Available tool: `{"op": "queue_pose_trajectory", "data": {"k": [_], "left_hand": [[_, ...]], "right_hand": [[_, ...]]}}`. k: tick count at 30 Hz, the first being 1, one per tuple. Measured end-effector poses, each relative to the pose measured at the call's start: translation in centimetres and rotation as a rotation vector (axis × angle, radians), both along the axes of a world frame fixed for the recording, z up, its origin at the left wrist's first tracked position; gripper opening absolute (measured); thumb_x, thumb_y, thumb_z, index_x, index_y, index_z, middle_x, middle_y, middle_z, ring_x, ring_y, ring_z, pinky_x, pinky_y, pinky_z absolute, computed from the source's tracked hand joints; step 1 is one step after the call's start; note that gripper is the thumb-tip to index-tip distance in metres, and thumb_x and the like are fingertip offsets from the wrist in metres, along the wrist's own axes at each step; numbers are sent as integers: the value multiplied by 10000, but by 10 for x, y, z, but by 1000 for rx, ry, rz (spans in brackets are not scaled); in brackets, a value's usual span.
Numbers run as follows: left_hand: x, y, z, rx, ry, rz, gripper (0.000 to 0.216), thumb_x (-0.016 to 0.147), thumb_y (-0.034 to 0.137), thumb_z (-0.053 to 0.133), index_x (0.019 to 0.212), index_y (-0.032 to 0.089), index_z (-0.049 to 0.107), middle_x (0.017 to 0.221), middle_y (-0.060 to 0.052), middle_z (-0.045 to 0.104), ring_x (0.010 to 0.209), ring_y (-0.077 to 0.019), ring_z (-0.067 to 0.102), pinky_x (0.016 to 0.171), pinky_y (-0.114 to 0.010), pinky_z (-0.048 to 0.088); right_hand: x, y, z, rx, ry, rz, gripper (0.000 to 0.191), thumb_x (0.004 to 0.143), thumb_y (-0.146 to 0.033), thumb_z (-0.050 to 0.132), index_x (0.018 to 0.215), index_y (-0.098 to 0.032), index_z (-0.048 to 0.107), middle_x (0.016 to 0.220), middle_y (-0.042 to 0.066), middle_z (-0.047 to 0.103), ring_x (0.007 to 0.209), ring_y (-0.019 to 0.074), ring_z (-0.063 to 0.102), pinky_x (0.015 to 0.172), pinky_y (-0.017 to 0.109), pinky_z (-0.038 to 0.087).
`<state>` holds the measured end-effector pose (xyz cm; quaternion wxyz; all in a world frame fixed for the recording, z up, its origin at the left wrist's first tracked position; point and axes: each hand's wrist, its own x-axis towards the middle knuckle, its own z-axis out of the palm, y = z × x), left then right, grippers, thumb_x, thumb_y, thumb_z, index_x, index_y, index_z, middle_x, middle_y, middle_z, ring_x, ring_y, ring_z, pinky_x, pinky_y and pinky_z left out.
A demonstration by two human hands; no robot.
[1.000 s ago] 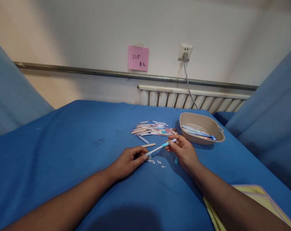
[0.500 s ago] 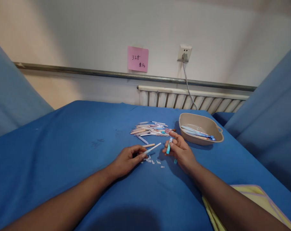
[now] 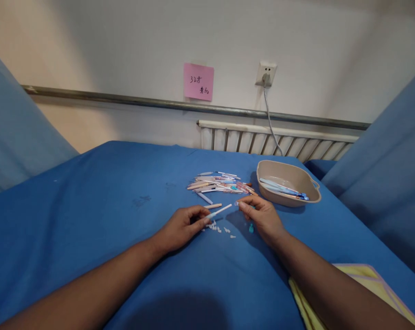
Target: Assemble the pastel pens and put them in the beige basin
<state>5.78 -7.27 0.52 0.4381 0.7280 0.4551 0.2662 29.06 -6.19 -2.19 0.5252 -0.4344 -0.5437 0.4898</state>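
Note:
My left hand point(image 3: 190, 224) pinches the pale blue grip part of a pen, and its slim white refill point(image 3: 224, 208) points up to the right. Opposite it, my right hand point(image 3: 262, 217) is closed on a pen barrel point(image 3: 237, 203). Only the light end of that barrel shows, close to the refill's tip with a small gap; the fingers cover the rest. Under the hands lie several small white pieces point(image 3: 219, 229) and a turquoise piece point(image 3: 251, 228). Just behind is a single peach pen part point(image 3: 213, 206).
A pile of loose pen parts point(image 3: 217, 183) lies farther back on the blue cloth point(image 3: 125, 183). Right of it stands a beige basket point(image 3: 279, 198) with several pens inside. A yellow cloth point(image 3: 358, 279) lies under my right forearm. Blue curtains hang at both sides.
My right hand has turned the barrel from upright to pointing left, with its end now near the refill's tip. The left hand holds its grip. The view has shifted slightly.

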Motion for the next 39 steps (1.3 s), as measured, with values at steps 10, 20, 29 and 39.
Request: {"op": "queue_pose_trajectory", "data": {"k": [10,20,29,39], "left_hand": [[-1,-2,1,136,82,-74,236,857,355,504,917,189,661,829,-4,639,783,-164,559,726,-230,415],[7,-16,5,127,58,-105,227,854,339,516,953,204,670,877,-12,676,835,-182,592,769,-254,438],[8,-17,1,32,-13,-77,206,821,328,569,891,167,675,802,-15,668,762,-167,592,707,-246,450],[8,-19,0,160,82,-85,182,828,295,557,915,177,665,834,-11,667,762,-154,585,710,-228,440]], "right_hand": [[-3,-5,3,206,-297,5,178,762,-358,638,837,-207,695,780,23,653,700,159,580,612,259,448],[-12,-27,11,418,-638,208,79,856,-208,519,904,-213,581,830,22,624,774,159,566,700,275,430],[-10,-32,15,513,-658,289,97,887,-211,485,932,-206,570,847,35,615,782,157,575,712,268,430],[-14,-33,8,358,-781,271,212,875,-373,536,1001,-205,564,859,35,645,777,171,593,681,279,420]]}}
